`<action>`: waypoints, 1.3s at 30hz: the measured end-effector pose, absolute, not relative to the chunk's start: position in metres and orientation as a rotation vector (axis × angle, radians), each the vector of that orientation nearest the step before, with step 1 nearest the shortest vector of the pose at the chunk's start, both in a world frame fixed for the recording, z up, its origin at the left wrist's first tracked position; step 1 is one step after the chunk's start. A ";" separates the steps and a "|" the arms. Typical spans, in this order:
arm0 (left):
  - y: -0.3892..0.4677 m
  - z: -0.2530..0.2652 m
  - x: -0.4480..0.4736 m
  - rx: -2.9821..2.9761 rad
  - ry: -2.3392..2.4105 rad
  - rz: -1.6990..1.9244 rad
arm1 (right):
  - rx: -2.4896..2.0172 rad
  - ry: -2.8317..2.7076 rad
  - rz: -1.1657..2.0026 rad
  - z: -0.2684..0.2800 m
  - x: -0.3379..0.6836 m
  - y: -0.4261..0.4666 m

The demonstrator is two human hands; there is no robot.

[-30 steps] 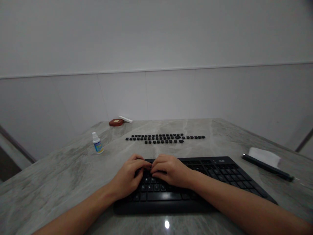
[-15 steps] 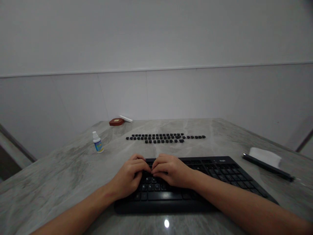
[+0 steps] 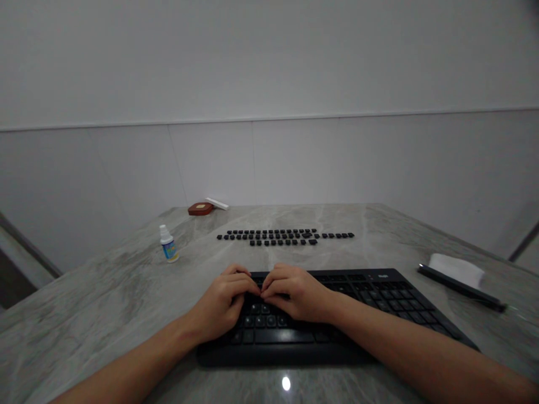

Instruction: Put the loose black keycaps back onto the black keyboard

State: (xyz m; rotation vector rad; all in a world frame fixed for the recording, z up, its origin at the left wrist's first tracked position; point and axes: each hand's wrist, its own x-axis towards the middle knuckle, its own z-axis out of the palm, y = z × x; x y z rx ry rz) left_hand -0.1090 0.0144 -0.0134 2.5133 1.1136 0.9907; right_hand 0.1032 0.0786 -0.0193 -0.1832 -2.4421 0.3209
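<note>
A black keyboard [image 3: 286, 354] lies on the table in front of me. My left hand [image 3: 221, 306] rests over its left part, fingers curled and thumb tucked below. From the right, my right hand [image 3: 297, 295] reaches in, its fingers bent and closed too. The fingertips of both hands meet low over the upper left keys; whatever is between them is hidden. Below the fingers, several keys and the long space bar [image 3: 284, 336] show. Beyond the keyboard, loose black keycaps [image 3: 275, 237] lie in three rows.
A small white spray bottle [image 3: 169, 247] with a blue label stands at left. Near the wall lie a reddish-brown box [image 3: 200, 209] and a white bar [image 3: 218, 203]. To the right, a long black rod-like object [image 3: 461, 287] lies against a white cloth or tissue [image 3: 457, 271].
</note>
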 end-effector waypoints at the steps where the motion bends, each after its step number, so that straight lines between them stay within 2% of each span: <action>1: 0.014 -0.013 -0.109 2.511 1.112 0.995 | -0.190 -2.444 0.325 -0.019 0.103 0.079; 29: 0.014 -0.015 -0.109 2.533 1.027 1.026 | -0.222 -2.405 0.493 -0.018 0.103 0.081; 39: 0.013 -0.008 -0.105 2.831 0.992 0.908 | -0.170 -2.482 0.245 -0.013 0.106 0.072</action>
